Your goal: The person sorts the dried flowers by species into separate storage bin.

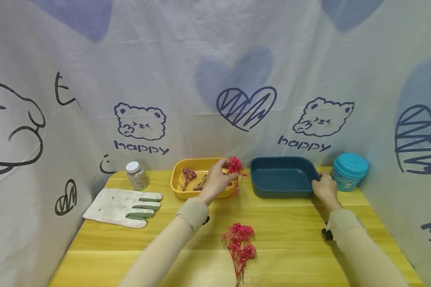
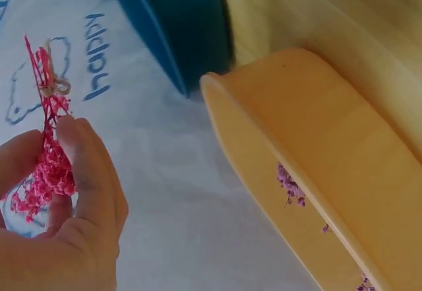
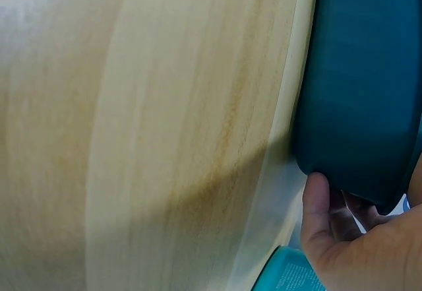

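Evidently, in the head view, the person's left hand (image 1: pixel 217 179) pinches a bunch of bright pink dried flowers (image 1: pixel 235 165) above the right end of a yellow rectangular tray with rounded corners (image 1: pixel 186 195), and the hand and wrist hide part of that tray's inside. Purple dried flowers (image 1: pixel 188 175) lie in it. To its right stands a dark teal rectangular tray (image 1: pixel 281 194), its right end gripped by the right hand (image 1: pixel 325 187); the two hands are well apart. Just right of that hand is a round turquoise lidded tub (image 1: pixel 350 171). At the far left stand a clear jar with a white cap (image 1: pixel 138 176) and, nearer, a white fabric glove with green on its fingers (image 1: pixel 118 207). A second pink dried bunch (image 1: pixel 241 243) lies on the near part of the yellow wood-grain table (image 1: pixel 291 235), between the forearms. A white curtain printed with hearts and bears (image 1: pixel 183 79) closes off the far side. In the left wrist view, the held bunch sits between thumb and fingers, its stems tied with twine (image 2: pixel 56 86), apart from the yellow tray. In the right wrist view, the thumb presses the teal tray's outer wall; the other fingers are partly hidden, and the tub is close by.
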Motion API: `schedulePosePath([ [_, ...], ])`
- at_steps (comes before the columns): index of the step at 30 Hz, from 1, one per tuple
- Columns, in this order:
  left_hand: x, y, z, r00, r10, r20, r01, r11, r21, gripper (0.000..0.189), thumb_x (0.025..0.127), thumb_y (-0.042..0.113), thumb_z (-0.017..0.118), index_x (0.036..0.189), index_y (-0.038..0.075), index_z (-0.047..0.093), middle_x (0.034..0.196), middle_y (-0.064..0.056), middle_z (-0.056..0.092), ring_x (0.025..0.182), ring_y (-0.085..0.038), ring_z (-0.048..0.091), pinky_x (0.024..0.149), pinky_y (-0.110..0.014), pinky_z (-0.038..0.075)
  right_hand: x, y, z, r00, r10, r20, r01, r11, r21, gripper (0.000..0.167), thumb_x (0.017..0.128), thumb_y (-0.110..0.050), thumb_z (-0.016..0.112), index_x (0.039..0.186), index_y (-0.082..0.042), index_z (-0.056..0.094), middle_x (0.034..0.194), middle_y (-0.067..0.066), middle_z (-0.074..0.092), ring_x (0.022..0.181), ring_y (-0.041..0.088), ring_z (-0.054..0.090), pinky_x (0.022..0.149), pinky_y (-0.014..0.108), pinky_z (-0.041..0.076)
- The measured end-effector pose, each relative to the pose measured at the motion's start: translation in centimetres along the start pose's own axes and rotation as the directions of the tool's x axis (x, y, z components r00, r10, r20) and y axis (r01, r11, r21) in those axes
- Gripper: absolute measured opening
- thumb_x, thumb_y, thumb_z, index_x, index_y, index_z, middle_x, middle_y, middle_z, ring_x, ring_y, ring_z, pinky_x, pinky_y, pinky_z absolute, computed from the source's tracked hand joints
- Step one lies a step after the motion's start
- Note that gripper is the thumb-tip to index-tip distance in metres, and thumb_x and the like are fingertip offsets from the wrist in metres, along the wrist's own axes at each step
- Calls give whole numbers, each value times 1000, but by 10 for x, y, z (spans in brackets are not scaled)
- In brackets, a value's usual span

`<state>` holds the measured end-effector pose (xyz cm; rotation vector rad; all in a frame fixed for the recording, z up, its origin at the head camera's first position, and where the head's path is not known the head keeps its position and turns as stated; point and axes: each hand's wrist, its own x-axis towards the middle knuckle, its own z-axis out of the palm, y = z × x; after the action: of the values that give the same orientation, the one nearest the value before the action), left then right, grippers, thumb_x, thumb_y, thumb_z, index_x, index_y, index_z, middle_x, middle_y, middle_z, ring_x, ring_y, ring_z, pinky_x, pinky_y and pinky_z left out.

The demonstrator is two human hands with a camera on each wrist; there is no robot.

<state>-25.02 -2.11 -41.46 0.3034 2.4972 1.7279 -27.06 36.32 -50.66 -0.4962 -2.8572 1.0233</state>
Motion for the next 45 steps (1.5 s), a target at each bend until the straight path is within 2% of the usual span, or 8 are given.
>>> schedulePosePath([
  [6, 23, -2, 19, 999, 22, -23, -21, 999, 36, 37, 99, 9, 72, 133, 2, 58, 138, -20, 60, 107, -31, 68, 84, -35, 66, -1, 1, 0, 1000, -7, 11, 7, 1000, -7, 55, 101, -16, 43, 146, 15, 43, 147, 42, 49, 135, 63, 44, 113, 70, 42],
  [11, 42, -3, 35, 999, 28, -39, -26, 999, 45, 36, 98, 8, 73, 130, 1, 60, 131, -20, 64, 102, -28, 65, 79, -33, 64, -3, -1, 1, 1000, -2, 0, 2, 1000, 2, 54, 100, -14, 44, 146, 15, 44, 147, 42, 49, 136, 63, 44, 115, 69, 40],
  [17, 63, -5, 51, 998, 23, -59, -20, 998, 54, 33, 96, 8, 75, 126, 3, 60, 129, -18, 65, 94, -20, 61, 75, -26, 59, -2, -2, -1, 1000, 3, -7, -3, 1000, 6, 54, 101, -15, 45, 146, 14, 45, 147, 41, 49, 137, 62, 44, 116, 68, 40],
  [22, 76, -6, 61, 996, 41, -80, -33, 994, 102, 32, 94, 6, 76, 122, 2, 61, 124, -18, 67, 88, -18, 59, 78, -28, 60, -1, -1, -2, 1000, -3, -5, 3, 1000, 5, 54, 101, -15, 44, 147, 13, 45, 147, 41, 49, 137, 61, 44, 116, 68, 41],
  [27, 84, -7, 72, 996, 35, -77, -24, 989, 146, 28, 94, 5, 78, 115, 2, 60, 110, -17, 67, 88, -21, 65, 78, -29, 63, -1, 0, 0, 1000, -14, -6, 14, 1000, 4, 52, 101, -15, 45, 145, 14, 46, 146, 41, 50, 135, 62, 46, 115, 68, 42],
  [33, 86, -11, 86, 994, 63, -94, -36, 963, 267, 25, 91, 7, 80, 106, 3, 61, 100, -13, 66, 88, -23, 58, 79, -29, 54, -3, 3, 4, 1000, -17, -1, 17, 1000, 9, 51, 101, -14, 44, 144, 14, 46, 144, 41, 51, 135, 61, 47, 113, 68, 44],
  [39, 87, -17, 99, 995, 57, -80, -25, 935, 354, 26, 91, 9, 81, 105, 6, 59, 105, -12, 63, 97, -24, 59, 89, -35, 56, -3, 3, 5, 1000, -22, -5, 22, 1000, 23, 50, 101, -14, 44, 143, 14, 47, 143, 41, 53, 133, 60, 49, 109, 68, 46],
  [45, 87, -18, 103, 996, 50, -71, -22, 934, 356, 30, 92, 8, 80, 114, 4, 61, 115, -15, 63, 107, -28, 62, 99, -39, 58, -1, 2, 2, 1000, -17, -21, 17, 1000, 26, 48, 102, -14, 45, 142, 14, 49, 143, 40, 54, 134, 59, 49, 111, 67, 45],
])
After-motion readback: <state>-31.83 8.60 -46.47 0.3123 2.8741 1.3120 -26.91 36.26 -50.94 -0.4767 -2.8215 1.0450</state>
